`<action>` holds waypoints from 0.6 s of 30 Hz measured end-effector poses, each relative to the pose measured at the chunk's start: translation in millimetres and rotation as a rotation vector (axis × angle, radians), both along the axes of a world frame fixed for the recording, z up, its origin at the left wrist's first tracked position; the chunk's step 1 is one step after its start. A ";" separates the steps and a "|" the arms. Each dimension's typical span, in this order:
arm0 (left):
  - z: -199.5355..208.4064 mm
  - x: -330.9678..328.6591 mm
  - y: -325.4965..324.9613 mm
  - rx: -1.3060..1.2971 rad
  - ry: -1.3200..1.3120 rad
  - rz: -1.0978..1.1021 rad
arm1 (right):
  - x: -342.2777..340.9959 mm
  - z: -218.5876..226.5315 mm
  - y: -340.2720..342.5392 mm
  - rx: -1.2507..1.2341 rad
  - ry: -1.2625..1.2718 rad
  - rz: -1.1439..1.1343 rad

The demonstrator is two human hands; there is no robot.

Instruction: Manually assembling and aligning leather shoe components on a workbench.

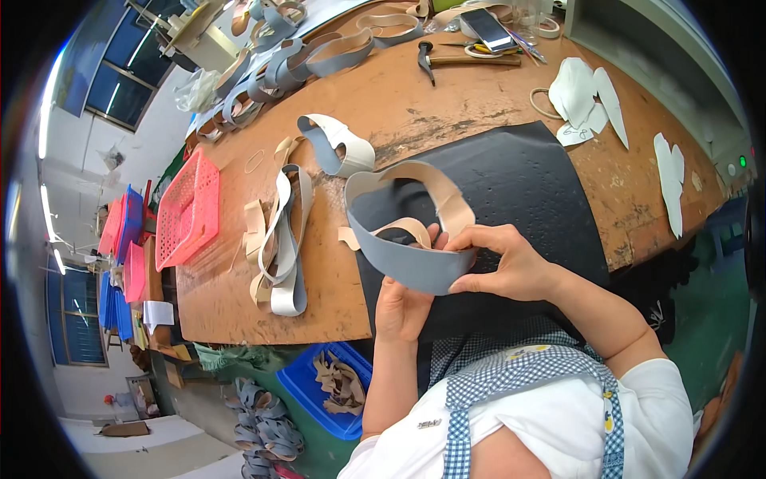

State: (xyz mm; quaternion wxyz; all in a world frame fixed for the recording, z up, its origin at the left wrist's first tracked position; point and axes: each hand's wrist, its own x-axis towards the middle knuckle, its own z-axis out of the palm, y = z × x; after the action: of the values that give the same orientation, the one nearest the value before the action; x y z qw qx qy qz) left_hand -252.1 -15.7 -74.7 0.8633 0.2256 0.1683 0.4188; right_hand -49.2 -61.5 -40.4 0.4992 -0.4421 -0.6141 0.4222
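A wide band (pixel 411 267) of leather-like material, grey-blue outside and beige inside, is bent into a loop in front of me. My left hand (pixel 403 311) grips its near lower edge from below, fingertips showing inside the loop. With thumb and fingers, my right hand (pixel 507 263) pinches the band's right side. A narrower beige strip (pixel 403 227) curls inside the loop, its loose end poking out to the left; whether it is joined to the band I cannot tell. Beneath both hands lies a black sheet (pixel 550 199) on the wooden table (pixel 335 104).
White and beige strips (pixel 291 231) lie left of the sheet, near a white-and-grey loop (pixel 351 152). A pink basket (pixel 189 207) stands at the left edge. Many grey bands (pixel 279 68), a hammer (pixel 471 60), a phone (pixel 488 30) and white patterns (pixel 574 92) lie farther back. A blue bin (pixel 299 379) sits below.
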 end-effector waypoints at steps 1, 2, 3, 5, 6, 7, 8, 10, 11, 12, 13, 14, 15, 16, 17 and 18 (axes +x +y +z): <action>-4.2 -2.5 1.7 0.022 -0.007 -0.033 | -0.5 -2.7 -0.1 0.003 0.028 0.046; -5.4 -7.2 2.7 0.019 -0.005 -0.038 | -0.4 -2.7 -0.9 0.000 0.005 0.052; -3.7 -12.9 4.6 -0.011 0.223 -0.040 | -1.3 -3.7 -1.3 -0.003 0.007 0.049; 1.5 -19.8 3.9 -0.044 0.454 -0.038 | -4.0 -5.8 -1.8 -0.053 0.008 0.031; 5.9 -21.6 2.2 -0.018 0.451 -0.025 | -3.9 -3.7 -1.7 -0.055 0.012 0.033; 10.3 -23.4 1.1 0.010 0.449 -0.012 | -4.1 0.0 -0.7 -0.121 0.039 0.044; 15.2 -20.7 -1.2 0.010 0.455 -0.011 | -5.0 1.8 0.1 -0.187 0.067 0.055; 22.2 -11.3 -5.5 0.078 0.169 0.099 | -10.9 -2.9 1.0 -0.173 0.120 0.073; 20.7 -12.8 -6.3 0.081 0.172 0.095 | -14.0 -4.7 1.3 -0.160 0.167 0.090; 16.5 -16.2 -7.5 0.056 0.141 0.139 | -16.9 -5.3 1.4 -0.157 0.170 0.086; 10.7 -19.2 -8.1 0.029 0.108 0.188 | -19.1 -5.9 1.3 -0.151 0.180 0.099; 6.6 -21.4 -3.8 0.091 0.186 0.162 | -20.4 -6.0 1.4 -0.146 0.189 0.111; 4.8 -23.8 -3.7 0.091 0.186 0.163 | -20.6 -4.1 1.0 -0.145 0.188 0.112; 11.6 -20.9 -3.3 0.076 0.268 0.125 | -19.7 -0.8 -0.2 -0.164 0.146 0.085; 15.2 -19.7 -1.9 0.061 0.350 0.087 | -19.0 2.1 -1.2 -0.182 0.103 0.058; 11.8 -24.6 3.3 0.015 0.355 -0.036 | -18.9 4.2 -1.9 -0.186 0.101 0.058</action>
State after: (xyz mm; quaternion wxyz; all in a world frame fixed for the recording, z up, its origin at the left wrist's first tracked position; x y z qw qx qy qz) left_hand -276.7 -12.4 -62.9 0.8257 0.3055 0.3109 0.3580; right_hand -68.1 -63.4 -36.2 0.4738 -0.4467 -0.5591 0.5133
